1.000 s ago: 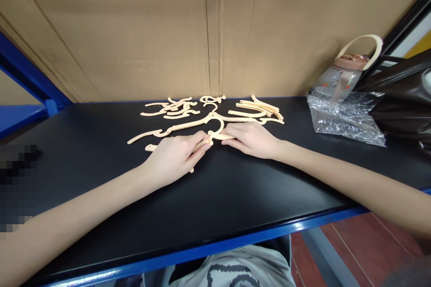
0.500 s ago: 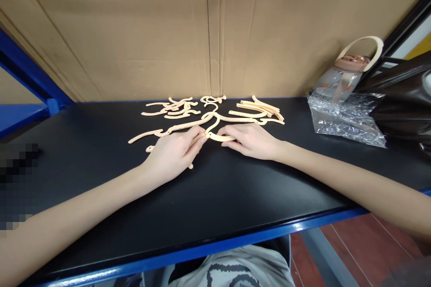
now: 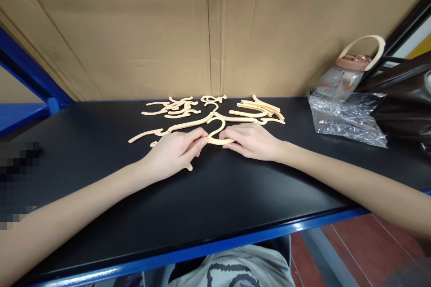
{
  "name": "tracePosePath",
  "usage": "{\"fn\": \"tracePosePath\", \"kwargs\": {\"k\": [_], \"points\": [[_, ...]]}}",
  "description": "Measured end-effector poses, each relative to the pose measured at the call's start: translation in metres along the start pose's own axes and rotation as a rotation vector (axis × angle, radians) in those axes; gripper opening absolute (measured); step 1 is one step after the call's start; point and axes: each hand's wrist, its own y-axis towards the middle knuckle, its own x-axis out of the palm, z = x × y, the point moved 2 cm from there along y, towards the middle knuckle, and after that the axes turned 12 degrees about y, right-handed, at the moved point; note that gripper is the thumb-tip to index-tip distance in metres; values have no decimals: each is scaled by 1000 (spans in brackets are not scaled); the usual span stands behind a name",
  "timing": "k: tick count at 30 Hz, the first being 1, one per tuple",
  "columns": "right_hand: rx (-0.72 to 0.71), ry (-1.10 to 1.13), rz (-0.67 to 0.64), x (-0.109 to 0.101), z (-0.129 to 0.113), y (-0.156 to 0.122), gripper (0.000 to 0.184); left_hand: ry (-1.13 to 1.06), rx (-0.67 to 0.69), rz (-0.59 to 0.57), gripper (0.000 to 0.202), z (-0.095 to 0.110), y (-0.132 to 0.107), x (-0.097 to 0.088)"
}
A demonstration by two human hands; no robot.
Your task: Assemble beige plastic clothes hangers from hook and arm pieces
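On the black tabletop my left hand and my right hand meet over a small cream plastic hanger. My left fingers are closed on the hanger's left arm, whose ends stick out from under the hand. The fingers of my right hand pinch the hanger's right arm just below its hook. A second assembled hanger lies flat just behind my hands.
Loose cream hanger parts lie behind: curved pieces at the left, hooks in the middle, stacked arms at the right. A clear plastic bag, a handled bottle and a dark bag fill the right end. Cardboard backs the table.
Both hands have shifted slightly toward each other on the hanger, and its hook now stands up more clearly between them. Everything else is unmoved.
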Motion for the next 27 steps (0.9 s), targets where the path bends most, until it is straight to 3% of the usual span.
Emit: {"fn": "tracePosePath", "kwargs": {"k": [19,27], "points": [[-117,-67,88,-2,-4,3,16,-292,-22,-214,43,-4,3,-5],[-165,-93,146,-3,-4,4,24,-310,-20,-265,43,-5,3,-3]]}}
